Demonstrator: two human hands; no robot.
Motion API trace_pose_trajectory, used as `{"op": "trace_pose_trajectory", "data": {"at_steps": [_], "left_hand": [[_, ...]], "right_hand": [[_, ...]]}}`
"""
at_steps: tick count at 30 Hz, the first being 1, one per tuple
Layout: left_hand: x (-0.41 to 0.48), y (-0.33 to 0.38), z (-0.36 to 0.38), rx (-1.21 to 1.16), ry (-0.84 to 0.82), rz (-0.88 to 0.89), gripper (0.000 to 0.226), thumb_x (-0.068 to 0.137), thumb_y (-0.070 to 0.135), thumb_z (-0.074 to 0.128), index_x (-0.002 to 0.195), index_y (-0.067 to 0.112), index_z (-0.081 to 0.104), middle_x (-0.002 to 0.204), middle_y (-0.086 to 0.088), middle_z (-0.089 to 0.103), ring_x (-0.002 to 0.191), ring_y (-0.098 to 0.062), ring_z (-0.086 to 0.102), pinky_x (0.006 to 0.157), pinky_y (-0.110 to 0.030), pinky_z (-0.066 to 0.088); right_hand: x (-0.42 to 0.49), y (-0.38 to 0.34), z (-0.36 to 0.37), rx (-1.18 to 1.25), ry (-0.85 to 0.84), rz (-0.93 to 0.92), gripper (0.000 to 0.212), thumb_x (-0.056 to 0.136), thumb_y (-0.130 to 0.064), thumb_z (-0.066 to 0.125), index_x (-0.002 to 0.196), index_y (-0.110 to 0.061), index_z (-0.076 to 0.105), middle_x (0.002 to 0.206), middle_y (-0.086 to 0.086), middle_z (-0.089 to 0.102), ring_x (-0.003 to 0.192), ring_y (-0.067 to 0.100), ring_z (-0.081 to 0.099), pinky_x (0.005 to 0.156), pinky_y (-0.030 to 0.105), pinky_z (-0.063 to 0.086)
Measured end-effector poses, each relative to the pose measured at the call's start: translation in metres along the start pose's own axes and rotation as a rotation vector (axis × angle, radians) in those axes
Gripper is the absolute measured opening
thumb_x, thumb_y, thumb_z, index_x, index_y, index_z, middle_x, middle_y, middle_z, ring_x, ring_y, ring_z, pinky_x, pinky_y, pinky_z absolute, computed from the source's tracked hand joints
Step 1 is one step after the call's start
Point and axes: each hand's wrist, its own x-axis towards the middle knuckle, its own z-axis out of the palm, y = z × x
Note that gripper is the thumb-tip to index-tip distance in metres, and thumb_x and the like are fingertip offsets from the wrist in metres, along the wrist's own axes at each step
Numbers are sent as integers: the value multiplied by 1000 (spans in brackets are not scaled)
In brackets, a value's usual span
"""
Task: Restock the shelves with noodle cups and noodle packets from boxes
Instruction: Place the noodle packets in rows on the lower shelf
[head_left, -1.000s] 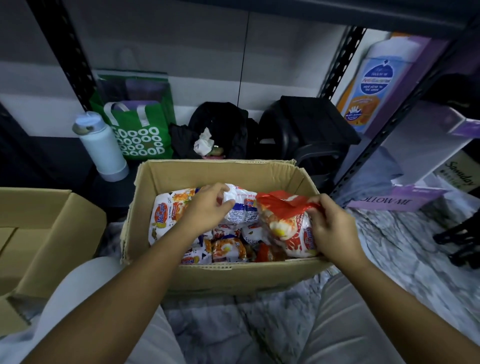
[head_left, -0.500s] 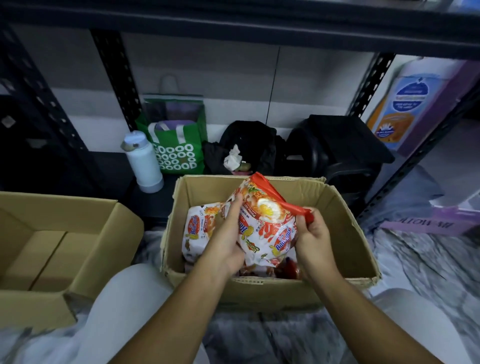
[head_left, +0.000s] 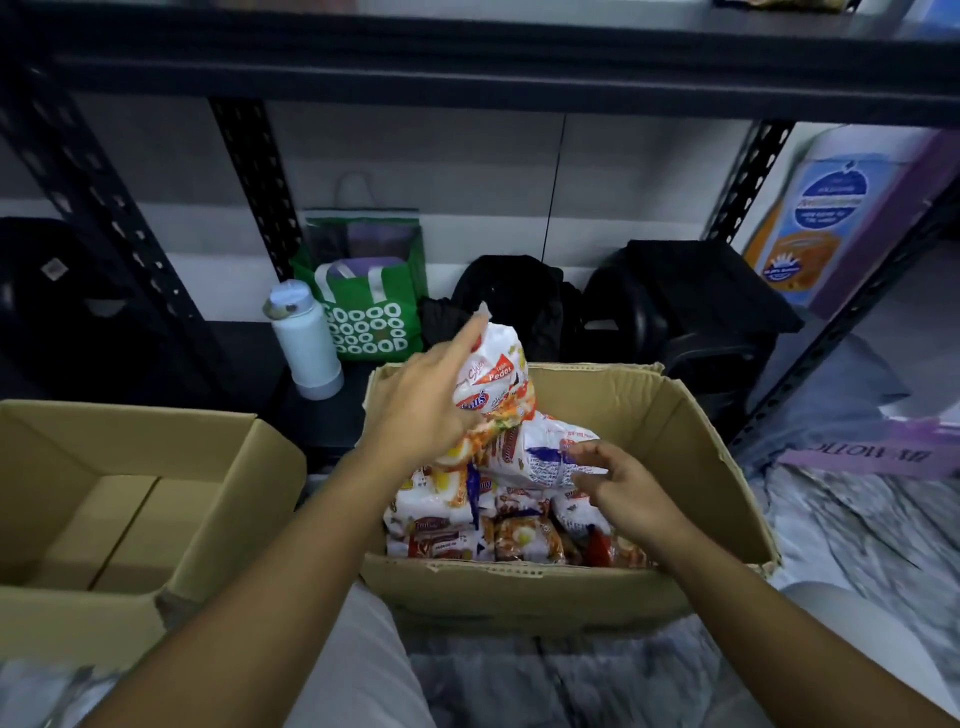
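Note:
An open cardboard box (head_left: 701, 467) stands on the floor between my knees, holding several noodle packets (head_left: 498, 535). My left hand (head_left: 421, 410) grips a white noodle packet (head_left: 493, 379) and holds it upright above the box's far left part, index finger stretched along it. My right hand (head_left: 618, 483) is lower, inside the box, fingers loosely spread and touching another white packet (head_left: 540, 457) on top of the pile. A dark shelf board (head_left: 467, 67) runs across the top of the view.
A second cardboard box (head_left: 156, 519) stands open on the left. Behind the boxes, on the low shelf, stand a white bottle (head_left: 306, 343), a green bag (head_left: 363, 312) and black bags (head_left: 675, 312). Slotted black uprights (head_left: 254, 182) frame the shelf. Purple cartons (head_left: 841, 218) are on the right.
Both hands held one red-and-white packet over the box. Now my left hand lifts a white packet higher, and my right hand has let go and dropped onto the pile.

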Motion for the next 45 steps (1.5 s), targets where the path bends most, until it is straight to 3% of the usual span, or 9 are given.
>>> {"op": "trace_pose_trajectory", "data": {"at_steps": [6, 9, 15, 24, 30, 33, 36, 40, 45], "left_hand": [[7, -25, 47, 205, -486, -144, 111, 78, 64, 76, 157, 52, -1, 165, -6, 23, 147, -39, 30, 112, -64, 31], [-1, -31, 73, 256, -394, -167, 103, 80, 78, 64, 154, 55, -4, 158, -7, 32, 139, -40, 38, 107, -67, 32], [-3, -38, 81, 251, -333, -161, 98, 83, 77, 62, 154, 56, -3, 142, -6, 42, 127, -39, 48, 101, -64, 37], [0, -41, 85, 213, -309, -224, 96, 86, 66, 69, 152, 54, 0, 135, -5, 43, 126, -36, 48, 97, -61, 41], [3, -42, 88, 210, -308, -229, 95, 85, 68, 68, 152, 56, 1, 132, -4, 44, 124, -36, 49, 95, -59, 42], [4, -40, 89, 228, -309, -232, 96, 85, 68, 68, 152, 55, 1, 134, -4, 44, 125, -35, 48, 95, -59, 41], [1, -40, 90, 244, -300, -222, 95, 85, 69, 67, 152, 54, 2, 134, -4, 44, 125, -35, 48, 95, -58, 41], [-4, -39, 90, 259, -305, -214, 93, 85, 69, 67, 152, 52, 4, 133, -5, 44, 125, -35, 48, 95, -60, 42], [-7, -37, 89, 276, -333, -197, 94, 85, 68, 68, 152, 53, 3, 136, -5, 42, 127, -36, 48, 98, -61, 42]], "right_hand": [[31, 7, 0, -453, 11, -110, 47, 95, -20, 70, 139, -25, 55, 134, 3, 49, 102, 16, 58, 77, 18, 50], [51, 14, 5, -716, -71, -140, 83, 90, -34, 74, 158, -32, 27, 156, 12, 31, 138, 35, 40, 112, 42, 41], [79, 28, 19, -903, -183, -116, 119, 74, -64, 78, 156, -51, -7, 167, 2, 9, 151, 43, 12, 117, 61, 30], [92, 28, 3, -787, -121, -282, 64, 86, -23, 76, 144, -28, 48, 119, 5, 51, 111, 33, 58, 91, 36, 48], [77, 27, -41, -1228, -450, -769, 73, 86, -13, 73, 150, -35, 45, 164, -6, 28, 157, 21, 8, 126, 37, 22], [69, 25, -42, -1012, -601, -595, 47, 91, 1, 58, 127, -28, 67, 166, -7, 29, 158, 16, -1, 128, 39, 13], [61, 30, -29, -594, -302, -372, 45, 94, 0, 60, 130, -27, 64, 163, -3, 30, 154, 16, 22, 122, 37, 31], [59, 49, -8, -277, -173, -11, 87, 79, -59, 80, 151, -47, 33, 148, 1, 46, 127, 18, 58, 108, 44, 50], [63, 52, 18, -495, -149, 82, 129, 52, -93, 70, 154, -55, 0, 158, 10, 29, 138, 32, 46, 112, 48, 44]]}}
